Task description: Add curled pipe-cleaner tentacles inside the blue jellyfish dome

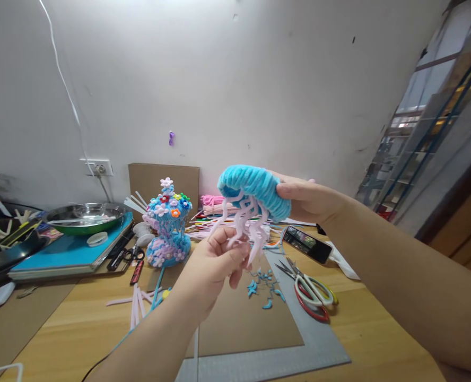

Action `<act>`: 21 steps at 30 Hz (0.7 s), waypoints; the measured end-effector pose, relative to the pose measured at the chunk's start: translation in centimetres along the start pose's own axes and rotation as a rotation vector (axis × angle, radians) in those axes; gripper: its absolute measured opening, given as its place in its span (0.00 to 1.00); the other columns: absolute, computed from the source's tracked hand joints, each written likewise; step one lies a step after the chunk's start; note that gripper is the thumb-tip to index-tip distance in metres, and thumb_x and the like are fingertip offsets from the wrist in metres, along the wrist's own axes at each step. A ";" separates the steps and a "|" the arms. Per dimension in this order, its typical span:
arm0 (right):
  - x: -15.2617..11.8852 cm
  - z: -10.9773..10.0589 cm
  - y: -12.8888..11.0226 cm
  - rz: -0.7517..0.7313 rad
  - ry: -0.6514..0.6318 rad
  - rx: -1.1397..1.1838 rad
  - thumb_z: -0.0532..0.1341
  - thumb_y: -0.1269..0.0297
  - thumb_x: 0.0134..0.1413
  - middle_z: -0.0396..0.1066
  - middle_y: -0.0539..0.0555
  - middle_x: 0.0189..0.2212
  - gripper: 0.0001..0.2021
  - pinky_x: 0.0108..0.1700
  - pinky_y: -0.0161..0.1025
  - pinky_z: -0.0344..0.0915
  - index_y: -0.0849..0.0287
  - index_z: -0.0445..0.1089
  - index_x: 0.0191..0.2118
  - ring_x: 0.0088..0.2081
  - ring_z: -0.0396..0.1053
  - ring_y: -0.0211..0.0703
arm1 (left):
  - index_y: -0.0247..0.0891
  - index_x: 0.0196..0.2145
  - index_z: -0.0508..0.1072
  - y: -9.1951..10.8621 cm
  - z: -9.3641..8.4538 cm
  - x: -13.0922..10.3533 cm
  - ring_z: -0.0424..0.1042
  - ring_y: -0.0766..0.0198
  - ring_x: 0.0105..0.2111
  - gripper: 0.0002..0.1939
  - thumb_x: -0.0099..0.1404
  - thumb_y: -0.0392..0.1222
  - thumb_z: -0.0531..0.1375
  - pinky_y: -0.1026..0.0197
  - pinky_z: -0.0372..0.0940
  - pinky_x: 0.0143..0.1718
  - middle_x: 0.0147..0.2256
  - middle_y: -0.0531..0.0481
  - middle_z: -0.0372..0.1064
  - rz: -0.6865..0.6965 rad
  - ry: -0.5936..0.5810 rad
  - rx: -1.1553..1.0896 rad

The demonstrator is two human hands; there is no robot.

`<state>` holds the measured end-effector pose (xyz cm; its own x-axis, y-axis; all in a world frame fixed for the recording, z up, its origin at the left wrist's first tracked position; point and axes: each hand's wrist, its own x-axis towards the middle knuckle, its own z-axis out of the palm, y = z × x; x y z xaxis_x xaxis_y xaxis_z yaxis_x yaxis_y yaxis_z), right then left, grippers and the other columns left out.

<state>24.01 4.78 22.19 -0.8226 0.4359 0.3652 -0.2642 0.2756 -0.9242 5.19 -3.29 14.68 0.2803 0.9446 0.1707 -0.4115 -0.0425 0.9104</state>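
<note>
At the left of the table, a shallow green-sided dish is set on a blue folder. Near it, an upright blue-and-pink ornament is covered with small flowers, and loose pink strips are laid in front. By the left hand, narrowed to a pinch, pale pink strands are held near their lower ends. The strands are seen hanging from a fluffy blue ring, which is held tilted above the table, gripped at its right side by the right hand. Below, blue clippings are scattered on a brown board. Farther right, scissors are placed near a phone.
</note>
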 end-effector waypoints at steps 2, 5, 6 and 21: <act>-0.1 0.1 0.0 -0.003 -0.018 0.011 0.64 0.52 0.55 0.70 0.59 0.54 0.29 0.55 0.44 0.65 0.58 0.63 0.60 0.53 0.69 0.48 | 0.37 0.33 0.70 0.1 0.1 -0.2 0.55 0.77 0.13 0.22 0.49 0.52 0.73 0.75 0.52 0.11 0.19 0.59 0.66 0.016 -0.045 0.051; -0.3 0.3 0.0 0.025 -0.004 0.029 0.65 0.50 0.54 0.70 0.59 0.54 0.31 0.57 0.47 0.64 0.57 0.62 0.61 0.56 0.67 0.50 | 0.39 0.35 0.69 0.3 0.0 -0.7 0.54 0.79 0.12 0.25 0.47 0.52 0.74 0.75 0.56 0.10 0.21 0.62 0.65 0.042 -0.074 0.093; -0.4 0.3 0.0 0.040 0.013 0.030 0.65 0.49 0.53 0.71 0.58 0.54 0.32 0.57 0.48 0.64 0.56 0.62 0.61 0.56 0.67 0.51 | 0.39 0.36 0.68 0.5 0.0 -0.8 0.55 0.79 0.12 0.26 0.46 0.52 0.74 0.75 0.57 0.10 0.22 0.62 0.65 0.044 -0.076 0.096; -1.2 0.5 -0.2 -0.057 -0.038 0.018 0.61 0.44 0.55 0.61 0.51 0.64 0.29 0.66 0.55 0.52 0.50 0.64 0.61 0.65 0.58 0.52 | 0.37 0.27 0.74 1.0 -0.3 -3.1 0.56 0.74 0.21 0.12 0.58 0.47 0.68 0.73 0.52 0.21 0.21 0.56 0.63 0.171 0.001 0.308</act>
<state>24.77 3.82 21.87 -0.8244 0.3872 0.4129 -0.3199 0.2831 -0.9042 3.66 -6.13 14.99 0.2290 0.9156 0.3304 -0.1715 -0.2962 0.9396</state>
